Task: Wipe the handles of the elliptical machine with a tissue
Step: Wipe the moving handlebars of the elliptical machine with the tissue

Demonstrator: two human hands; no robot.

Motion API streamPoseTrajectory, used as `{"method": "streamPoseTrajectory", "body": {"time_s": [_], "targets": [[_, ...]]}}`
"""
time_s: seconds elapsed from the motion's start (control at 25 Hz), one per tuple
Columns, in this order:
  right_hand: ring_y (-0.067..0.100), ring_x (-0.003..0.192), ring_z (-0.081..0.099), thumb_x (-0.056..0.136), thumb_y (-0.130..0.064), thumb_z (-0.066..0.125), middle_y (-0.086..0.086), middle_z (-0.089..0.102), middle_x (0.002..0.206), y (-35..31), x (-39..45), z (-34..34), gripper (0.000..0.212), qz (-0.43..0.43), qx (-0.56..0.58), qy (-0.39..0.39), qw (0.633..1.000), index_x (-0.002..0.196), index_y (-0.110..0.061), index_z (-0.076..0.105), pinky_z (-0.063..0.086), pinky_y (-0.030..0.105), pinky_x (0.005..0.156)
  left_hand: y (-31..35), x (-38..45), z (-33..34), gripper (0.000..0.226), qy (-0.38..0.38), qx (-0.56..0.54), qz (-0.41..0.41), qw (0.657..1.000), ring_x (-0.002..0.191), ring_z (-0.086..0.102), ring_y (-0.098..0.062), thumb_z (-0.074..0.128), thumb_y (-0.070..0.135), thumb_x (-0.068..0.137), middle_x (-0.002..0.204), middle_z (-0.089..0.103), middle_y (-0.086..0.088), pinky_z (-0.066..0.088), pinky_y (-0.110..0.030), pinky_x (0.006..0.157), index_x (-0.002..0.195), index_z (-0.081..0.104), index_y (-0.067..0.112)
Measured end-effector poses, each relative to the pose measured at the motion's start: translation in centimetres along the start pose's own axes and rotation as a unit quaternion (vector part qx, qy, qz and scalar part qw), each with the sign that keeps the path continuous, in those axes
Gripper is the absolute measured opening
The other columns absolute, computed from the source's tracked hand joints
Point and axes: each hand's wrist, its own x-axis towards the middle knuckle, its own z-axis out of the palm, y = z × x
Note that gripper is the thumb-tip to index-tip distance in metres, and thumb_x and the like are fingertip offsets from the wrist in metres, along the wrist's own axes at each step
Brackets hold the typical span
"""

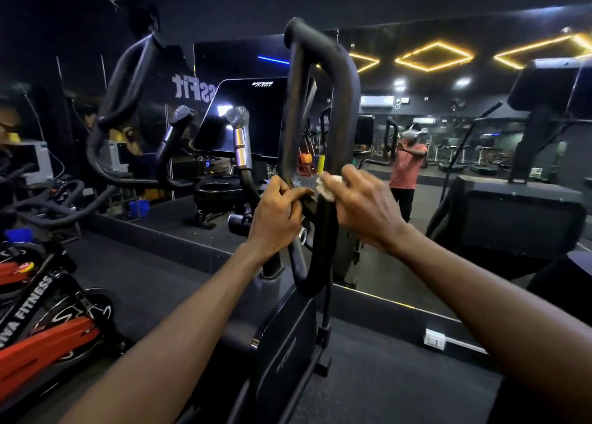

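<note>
My left hand point(278, 214) grips the looped handle point(323, 110) low; right hand point(358, 199) presses the tissue point(325, 189) there (mid-wipe, I judge). Far handle point(128, 97) untouched.

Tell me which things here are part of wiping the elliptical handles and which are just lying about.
Part of the job:
- tissue, held by the right hand
- loop handle, gripped low down by the left hand
- other handle, on the left, not touched

Just lying about:
- console screen
- red exercise bike
- blue bucket
- wall mirror
</note>
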Motion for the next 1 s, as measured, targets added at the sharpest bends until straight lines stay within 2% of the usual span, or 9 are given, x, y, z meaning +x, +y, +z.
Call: {"method": "streamPoseTrajectory", "body": {"time_s": [0.12, 0.16, 0.28, 0.32, 0.44, 0.6, 0.76, 0.92, 1.0], "targets": [[0.026, 0.065, 0.056, 0.09, -0.014, 0.051, 0.011, 0.057, 0.088, -1.3, -2.8, 0.8, 0.025, -0.22, -0.02, -0.091, 0.971, 0.11, -0.005, 0.063, 0.051, 0.04, 0.053, 0.0, 0.2, 0.0, 0.037, 0.009, 0.013, 0.003, 1.0, 0.076, 0.05, -0.017, 0.042, 0.024, 0.09, 0.09, 0.039, 0.001, 0.053, -0.037, 0.068, 0.109, 0.073, 0.016], [0.026, 0.065, 0.056, 0.092, -0.016, 0.046, 0.01, 0.057, 0.088, -0.9, -2.1, 0.4, 0.027, -0.216, -0.016, -0.103, 0.971, 0.113, -0.007, 0.061, 0.051, 0.04, 0.052, 0.0, 0.2, 0.1, 0.036, 0.014, 0.019, 0.004, 1.0, 0.076, 0.049, -0.017, 0.043, 0.024, 0.089, 0.089, 0.039, 0.001, 0.052, -0.037, 0.067, 0.107, 0.073, 0.015], [0.028, 0.067, 0.059, 0.09, -0.014, 0.045, 0.012, 0.061, 0.095, 0.4, 1.3, -0.7, 0.035, -0.013, 0.045, -0.015, 0.999, 0.122, -0.007, 0.056, 0.053, 0.042, 0.054, 0.0, 1.0, 0.4, 0.028, 0.035, 0.048, 0.011, 0.998, 0.077, 0.042, -0.016, 0.048, 0.023, 0.088, 0.086, 0.038, 0.0, 0.047, -0.036, 0.062, 0.093, 0.074, 0.013], [0.028, 0.067, 0.059, 0.089, -0.012, 0.047, 0.012, 0.061, 0.094, 0.2, 1.4, -0.8, 0.031, -0.011, 0.059, -0.022, 0.998, 0.118, -0.006, 0.057, 0.053, 0.044, 0.055, 0.1, 1.4, 0.6, 0.025, 0.04, 0.06, 0.009, 0.997, 0.079, 0.042, -0.017, 0.05, 0.02, 0.087, 0.086, 0.039, -0.001, 0.047, -0.037, 0.063, 0.088, 0.073, 0.012], [0.027, 0.066, 0.057, 0.09, -0.011, 0.049, 0.01, 0.057, 0.087, -0.7, -0.6, -0.3, 0.021, -0.195, 0.013, -0.115, 0.974, 0.107, -0.004, 0.061, 0.054, 0.042, 0.054, 0.3, 2.7, 0.8, 0.022, 0.046, 0.084, 0.003, 0.995, 0.084, 0.041, -0.018, 0.051, 0.017, 0.084, 0.087, 0.043, -0.004, 0.048, -0.039, 0.071, 0.082, 0.072, 0.011], [0.027, 0.067, 0.055, 0.092, -0.019, 0.049, 0.011, 0.055, 0.085, 1.9, 2.8, -1.6, 0.028, -0.034, 0.012, -0.021, 0.999, 0.11, -0.005, 0.064, 0.053, 0.042, 0.056, 0.5, 4.3, 0.7, 0.02, 0.072, 0.127, 0.012, 0.989, 0.086, 0.043, -0.024, 0.053, 0.019, 0.084, 0.091, 0.046, -0.008, 0.046, -0.043, 0.07, 0.078, 0.07, 0.011], [0.03, 0.075, 0.058, 0.09, -0.013, 0.047, 0.012, 0.059, 0.088, 1.3, 0.6, -0.7, 0.028, -0.211, -0.03, -0.086, 0.973, 0.108, -0.002, 0.064, 0.054, 0.043, 0.065, 0.4, 5.2, 0.4, 0.015, 0.087, 0.152, 0.007, 0.985, 0.099, 0.045, -0.026, 0.057, 0.011, 0.078, 0.111, 0.048, -0.011, 0.046, -0.038, 0.08, 0.087, 0.069, 0.014], [0.029, 0.085, 0.051, 0.092, -0.026, 0.052, 0.012, 0.056, 0.097, 2.9, 4.3, -2.3, 0.028, -0.032, -0.027, 0.042, 0.998, 0.111, -0.014, 0.069, 0.045, 0.042, 0.071, 0.5, 6.6, 0.4, 0.017, 0.102, 0.136, 0.013, 0.985, 0.107, 0.044, -0.028, 0.055, 0.008, 0.081, 0.127, 0.047, -0.014, 0.046, -0.038, 0.086, 0.088, 0.07, 0.013], [0.026, 0.091, 0.046, 0.091, -0.025, 0.056, 0.012, 0.052, 0.105, 2.2, 3.6, -1.6, 0.022, -0.052, -0.034, 0.038, 0.997, 0.106, -0.015, 0.069, 0.041, 0.039, 0.073, 0.5, 7.6, 0.3, 0.021, 0.106, 0.122, 0.014, 0.987, 0.111, 0.045, -0.029, 0.055, 0.009, 0.08, 0.133, 0.046, -0.015, 0.045, -0.036, 0.09, 0.092, 0.071, 0.015]]}}
